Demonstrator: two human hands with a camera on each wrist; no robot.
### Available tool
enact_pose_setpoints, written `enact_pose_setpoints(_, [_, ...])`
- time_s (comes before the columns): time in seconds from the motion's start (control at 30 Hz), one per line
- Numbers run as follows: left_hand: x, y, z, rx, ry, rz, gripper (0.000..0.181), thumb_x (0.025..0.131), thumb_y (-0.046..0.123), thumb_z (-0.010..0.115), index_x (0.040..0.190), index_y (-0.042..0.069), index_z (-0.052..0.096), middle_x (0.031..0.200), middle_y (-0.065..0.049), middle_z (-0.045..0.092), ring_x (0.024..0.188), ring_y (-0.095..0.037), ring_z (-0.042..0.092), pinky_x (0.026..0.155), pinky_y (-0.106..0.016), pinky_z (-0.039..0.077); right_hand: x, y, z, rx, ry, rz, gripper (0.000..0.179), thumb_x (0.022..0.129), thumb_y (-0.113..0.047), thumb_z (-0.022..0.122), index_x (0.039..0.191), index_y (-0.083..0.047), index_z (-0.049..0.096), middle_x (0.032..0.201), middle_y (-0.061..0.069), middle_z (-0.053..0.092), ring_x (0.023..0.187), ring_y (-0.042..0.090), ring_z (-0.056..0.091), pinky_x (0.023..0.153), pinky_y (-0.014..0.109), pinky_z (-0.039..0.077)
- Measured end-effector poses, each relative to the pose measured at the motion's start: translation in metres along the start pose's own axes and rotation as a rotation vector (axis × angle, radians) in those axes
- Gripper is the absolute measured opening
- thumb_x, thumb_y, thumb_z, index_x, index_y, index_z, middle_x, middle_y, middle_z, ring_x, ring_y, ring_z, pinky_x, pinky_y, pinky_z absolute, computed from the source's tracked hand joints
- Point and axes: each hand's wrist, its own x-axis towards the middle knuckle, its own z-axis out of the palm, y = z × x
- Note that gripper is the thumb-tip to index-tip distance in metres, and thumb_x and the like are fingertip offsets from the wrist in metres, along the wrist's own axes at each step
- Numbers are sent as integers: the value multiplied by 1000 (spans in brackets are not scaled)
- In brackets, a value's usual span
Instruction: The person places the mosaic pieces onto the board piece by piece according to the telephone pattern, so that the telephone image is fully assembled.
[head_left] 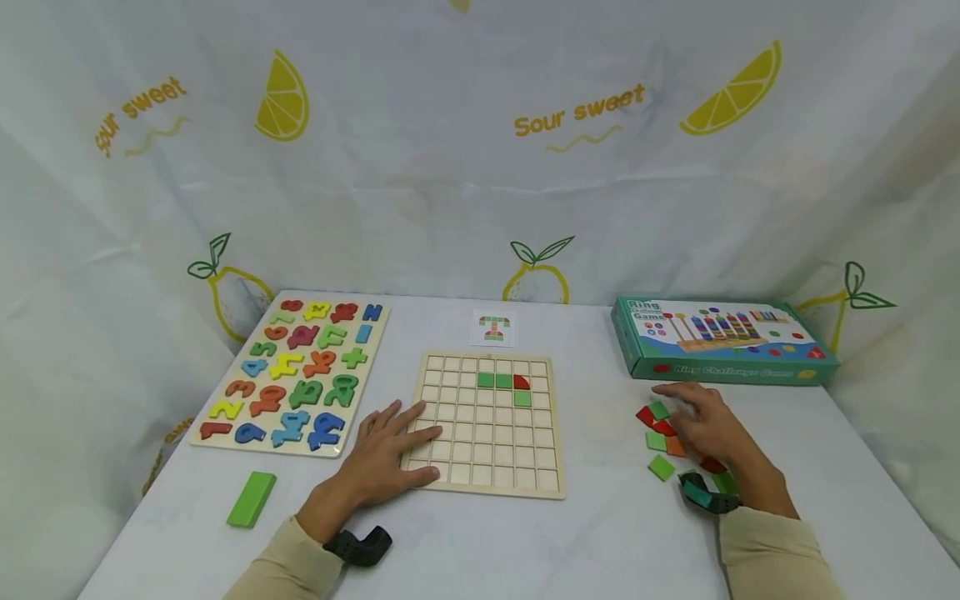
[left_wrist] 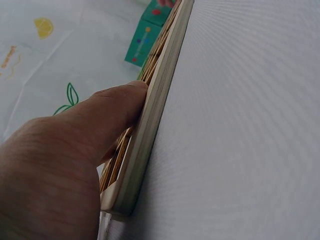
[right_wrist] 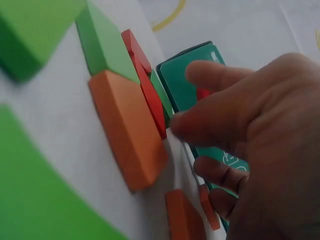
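Observation:
A wooden grid board [head_left: 483,433] lies in the middle of the table. Three green square tiles and a red quarter-round tile [head_left: 521,382] sit in cells in its upper part. My left hand [head_left: 386,462] rests on the board's left side with fingers spread, its thumb touching the near edge [left_wrist: 150,130]. Over a loose group of tiles on the right hovers my right hand [head_left: 701,425], fingers loosely bent and apart. In the right wrist view, its thumb is close to a green tile [right_wrist: 161,95] beside red tiles and an orange tile [right_wrist: 127,130]. Part of the group is hidden under the hand.
A number puzzle board [head_left: 296,375] lies at the left, with a green block [head_left: 252,500] nearer me. Behind the grid board is a small pattern card [head_left: 493,328]. At the back right stands a green game box [head_left: 723,342]. A patterned cloth hangs behind the table.

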Motion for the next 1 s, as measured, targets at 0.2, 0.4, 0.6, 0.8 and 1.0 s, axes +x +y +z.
enact_pose_setpoints(0.2, [0, 0, -1, 9, 11, 9, 62, 81, 61, 65, 133, 26, 62, 152, -5, 35, 140, -40, 21, 104, -61, 14, 2, -5, 2, -119, -18, 0, 42, 84, 5, 61, 124, -6, 63, 133, 26, 43, 119, 51, 29, 88, 72, 28])
enact_pose_setpoints(0.4, [0, 2, -4, -2, 7, 10, 61, 81, 59, 66, 132, 25, 63, 151, -6, 37, 139, -41, 22, 104, -63, 14, 1, -9, 5, -151, -31, 18, 34, 86, 1, 63, 119, -7, 65, 131, 27, 41, 117, 52, 28, 89, 71, 22])
enact_pose_setpoints(0.6, [0, 0, -4, 9, 4, 9, 63, 81, 60, 65, 133, 26, 62, 152, -5, 35, 140, -39, 21, 104, -61, 14, 1, -10, 6, -161, 7, -2, 28, 88, -1, 64, 115, -3, 64, 125, 27, 46, 115, 50, 32, 92, 68, 23])
enact_pose_setpoints(0.8, [0, 0, -4, -15, 9, 11, 62, 81, 59, 66, 133, 25, 62, 152, -5, 36, 140, -40, 20, 104, -62, 13, -2, -22, -3, -152, 71, 27, 30, 90, -3, 63, 120, 1, 60, 121, 27, 50, 117, 49, 36, 91, 68, 31])
enact_pose_setpoints(1.0, [0, 3, -1, -10, 13, 5, 61, 81, 58, 67, 132, 25, 63, 151, -6, 37, 139, -41, 22, 103, -62, 14, -8, -40, -10, -137, 193, -93, 32, 87, 4, 66, 119, 3, 61, 113, 24, 57, 112, 47, 44, 86, 67, 36])
